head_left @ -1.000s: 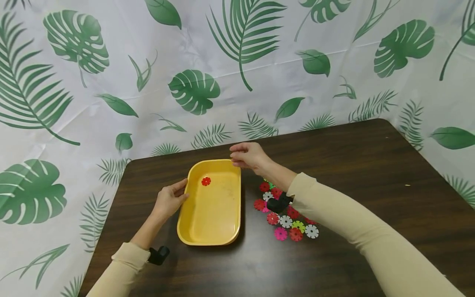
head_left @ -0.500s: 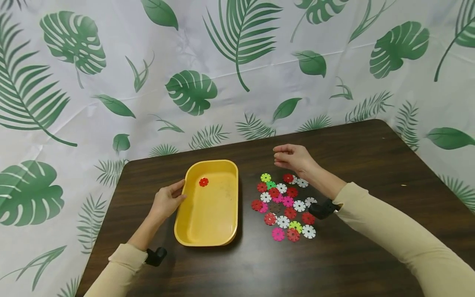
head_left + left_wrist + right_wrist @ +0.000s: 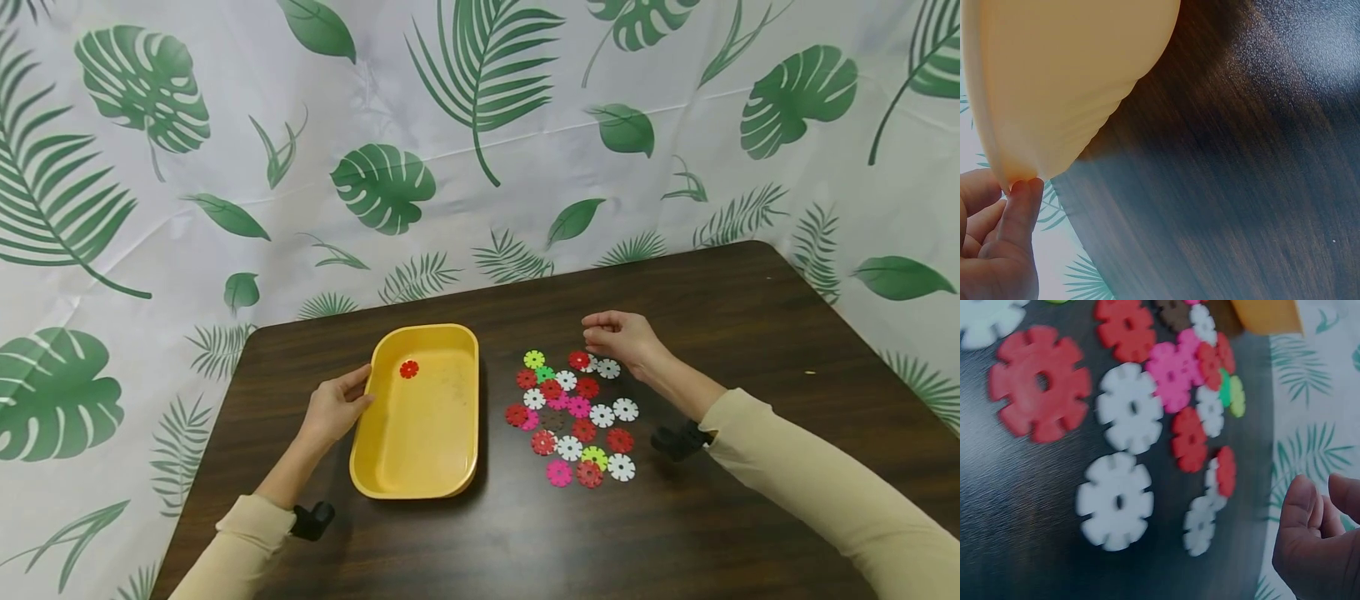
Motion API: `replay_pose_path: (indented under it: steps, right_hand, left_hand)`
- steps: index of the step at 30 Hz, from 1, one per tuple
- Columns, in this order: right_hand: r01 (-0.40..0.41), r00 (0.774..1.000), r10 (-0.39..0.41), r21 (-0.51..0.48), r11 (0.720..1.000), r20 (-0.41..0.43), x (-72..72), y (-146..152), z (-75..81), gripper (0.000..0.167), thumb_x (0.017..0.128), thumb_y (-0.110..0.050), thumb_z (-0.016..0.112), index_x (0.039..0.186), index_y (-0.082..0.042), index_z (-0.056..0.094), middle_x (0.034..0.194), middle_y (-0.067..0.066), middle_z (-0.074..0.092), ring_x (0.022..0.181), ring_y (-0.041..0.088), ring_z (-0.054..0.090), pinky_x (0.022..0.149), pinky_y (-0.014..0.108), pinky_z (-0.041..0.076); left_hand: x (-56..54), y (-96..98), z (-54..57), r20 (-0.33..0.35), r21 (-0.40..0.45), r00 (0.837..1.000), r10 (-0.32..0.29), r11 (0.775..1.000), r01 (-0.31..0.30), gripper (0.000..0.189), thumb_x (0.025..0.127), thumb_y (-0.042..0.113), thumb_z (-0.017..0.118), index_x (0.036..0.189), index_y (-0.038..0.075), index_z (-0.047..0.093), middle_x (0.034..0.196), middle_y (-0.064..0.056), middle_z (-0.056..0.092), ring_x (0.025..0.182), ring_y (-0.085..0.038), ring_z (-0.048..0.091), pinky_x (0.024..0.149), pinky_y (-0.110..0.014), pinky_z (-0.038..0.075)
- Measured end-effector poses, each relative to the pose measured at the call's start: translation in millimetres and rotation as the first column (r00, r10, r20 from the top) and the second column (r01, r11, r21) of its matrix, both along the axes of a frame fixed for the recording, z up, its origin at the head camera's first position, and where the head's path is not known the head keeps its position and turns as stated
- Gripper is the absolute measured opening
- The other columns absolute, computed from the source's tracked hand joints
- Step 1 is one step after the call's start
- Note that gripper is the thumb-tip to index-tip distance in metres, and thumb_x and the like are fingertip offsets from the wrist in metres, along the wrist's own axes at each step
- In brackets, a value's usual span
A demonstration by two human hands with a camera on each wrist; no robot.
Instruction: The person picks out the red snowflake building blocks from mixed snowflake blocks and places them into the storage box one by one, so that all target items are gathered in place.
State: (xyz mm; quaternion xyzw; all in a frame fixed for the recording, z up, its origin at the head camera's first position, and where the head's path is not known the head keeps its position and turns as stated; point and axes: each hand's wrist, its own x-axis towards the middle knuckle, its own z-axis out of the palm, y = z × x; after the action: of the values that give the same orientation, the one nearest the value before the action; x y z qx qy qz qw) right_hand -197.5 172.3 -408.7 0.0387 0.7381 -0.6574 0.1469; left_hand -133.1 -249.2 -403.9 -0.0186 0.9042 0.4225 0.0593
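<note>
A yellow plastic tray (image 3: 420, 442) stands on the table, a single red notched disc (image 3: 408, 369) inside it. At the tray's left side my left hand (image 3: 334, 407) pinches the rim between thumb and fingers; the left wrist view shows this grip at the tray's edge (image 3: 997, 125). My right hand (image 3: 624, 340) hovers by the back right of the loose discs, fingers loosely bent with nothing visible between them. Close below its fingertips lie a red disc (image 3: 578, 360) and a white disc (image 3: 608, 368). In the right wrist view, thumb and fingers stand apart.
Several notched plastic discs in red, white, pink (image 3: 558, 473), yellow-green (image 3: 534, 359), green and brown lie spread right of the tray, some overlapping. The dark wooden table (image 3: 712, 308) ends at the back against a leaf-print cloth (image 3: 480, 217).
My right hand has moved right, away from the tray's back right corner, then down toward the discs. My left hand keeps its hold on the tray rim.
</note>
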Motion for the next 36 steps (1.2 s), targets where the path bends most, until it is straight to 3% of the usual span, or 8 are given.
replay_pose_path:
  steps: [15, 23, 36]
  right_hand:
    - [-0.008, 0.999, 0.013, 0.145, 0.989, -0.035, 2.7, 7, -21.4, 0.038, 0.093, -0.008, 0.057, 0.126, 0.010, 0.050, 0.101, 0.011, 0.060, 0.086, 0.013, 0.062, 0.081, 0.027, 0.057]
    - [-0.030, 0.994, 0.060, 0.290, 0.957, -0.093, 4.4, 6, -31.7, 0.032, 0.092, -0.005, 0.057, 0.120, 0.009, 0.056, 0.106, 0.023, 0.063, 0.083, 0.018, 0.061, 0.066, 0.025, 0.052]
    - [-0.010, 0.981, 0.087, 0.403, 0.915, -0.173, 4.3, -2, -38.4, 0.031, 0.086, -0.003, 0.065, 0.113, 0.010, 0.060, 0.095, 0.019, 0.062, 0.074, 0.018, 0.054, 0.059, 0.021, 0.048]
  left_hand:
    - [-0.3, -1.0, -0.4, -0.004, 0.006, 1.000, -0.002, 1.000, 0.002, 0.051, 0.089, -0.003, 0.059, 0.138, -0.004, 0.043, 0.136, -0.025, 0.047, 0.115, -0.037, 0.056, 0.085, -0.035, 0.055]
    - [0.2, -0.3, 0.1, -0.001, 0.008, 1.000, 0.000, 1.000, 0.000, 0.051, 0.089, -0.002, 0.058, 0.138, -0.004, 0.043, 0.136, -0.025, 0.047, 0.116, -0.037, 0.056, 0.084, -0.034, 0.055]
    - [0.9, 0.5, 0.4, -0.005, 0.011, 1.000, -0.003, 1.000, 0.003, 0.051, 0.089, -0.004, 0.058, 0.137, -0.006, 0.042, 0.136, -0.025, 0.047, 0.115, -0.038, 0.056, 0.084, -0.034, 0.055]
